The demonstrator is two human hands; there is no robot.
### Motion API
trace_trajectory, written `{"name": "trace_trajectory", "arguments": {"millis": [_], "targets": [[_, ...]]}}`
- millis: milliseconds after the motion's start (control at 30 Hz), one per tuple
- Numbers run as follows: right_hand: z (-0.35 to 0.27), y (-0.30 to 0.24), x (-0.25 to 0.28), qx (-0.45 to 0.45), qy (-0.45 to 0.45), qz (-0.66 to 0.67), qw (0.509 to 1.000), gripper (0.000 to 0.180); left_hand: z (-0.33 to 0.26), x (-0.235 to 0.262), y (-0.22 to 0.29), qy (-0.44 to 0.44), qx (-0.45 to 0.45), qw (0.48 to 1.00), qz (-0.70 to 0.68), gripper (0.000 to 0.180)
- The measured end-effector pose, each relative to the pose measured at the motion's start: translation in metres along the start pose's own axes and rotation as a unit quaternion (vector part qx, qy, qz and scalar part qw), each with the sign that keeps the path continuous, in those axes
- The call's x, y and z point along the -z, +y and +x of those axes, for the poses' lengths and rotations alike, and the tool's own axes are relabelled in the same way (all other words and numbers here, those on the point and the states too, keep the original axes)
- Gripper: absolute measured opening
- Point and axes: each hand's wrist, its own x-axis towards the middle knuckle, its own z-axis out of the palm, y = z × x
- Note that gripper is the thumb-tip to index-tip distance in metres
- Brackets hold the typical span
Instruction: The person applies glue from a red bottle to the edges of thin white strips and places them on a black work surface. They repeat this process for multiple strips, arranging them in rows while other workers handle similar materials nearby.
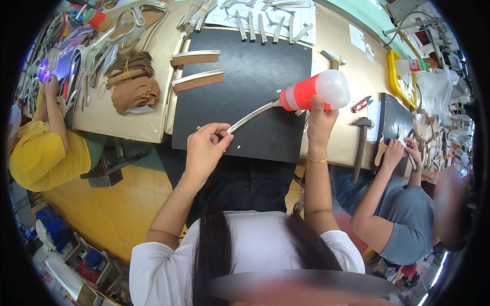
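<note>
My left hand (pixel 206 148) pinches the near end of a narrow silvery strap (pixel 251 117), which curves up and to the right over a black mat (pixel 240 76). In my right hand (pixel 321 120) is a squeeze bottle (pixel 316 92), clear with a red band, tipped on its side. Its nozzle meets the strap's far end; whether they touch or just overlap I cannot tell. Two brown strips with silvery straps along them, an upper strip (pixel 195 58) and a lower strip (pixel 198 80), lie at the mat's left edge. Several short silvery pieces (pixel 263 29) line the far edge.
Right of the mat lie a hammer (pixel 361 137), red snips (pixel 361 104) and another hammer (pixel 334 59). Brown leather bundles (pixel 133 94) and a sandal (pixel 127 28) are at left. A co-worker's hands (pixel 398 150) work at right; a person in yellow (pixel 48 153) sits left.
</note>
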Motion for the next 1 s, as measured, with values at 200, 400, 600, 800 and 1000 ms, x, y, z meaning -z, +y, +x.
{"name": "trace_trajectory", "arguments": {"millis": [200,400,600,800,1000], "targets": [[-0.002,-0.006,-0.009,0.003,0.012,-0.034,0.999,0.041,0.0,0.002,-0.005,-0.005,0.019,0.999,-0.027,0.022],[-0.006,-0.009,-0.02,0.003,0.004,-0.023,1.0,0.043,0.001,0.004,-0.006,-0.005,0.032,0.999,-0.035,0.023],[-0.014,-0.013,-0.035,0.027,-0.02,-0.002,0.999,0.05,0.001,0.003,-0.006,0.0,0.03,0.999,-0.038,0.023],[-0.029,-0.013,-0.049,0.007,-0.026,0.001,1.0,0.052,0.002,0.004,-0.009,-0.002,0.011,1.0,-0.026,0.024],[-0.043,-0.012,-0.062,-0.035,-0.057,0.053,0.996,0.052,0.002,0.005,-0.01,-0.012,0.003,1.0,-0.023,0.023]]}}
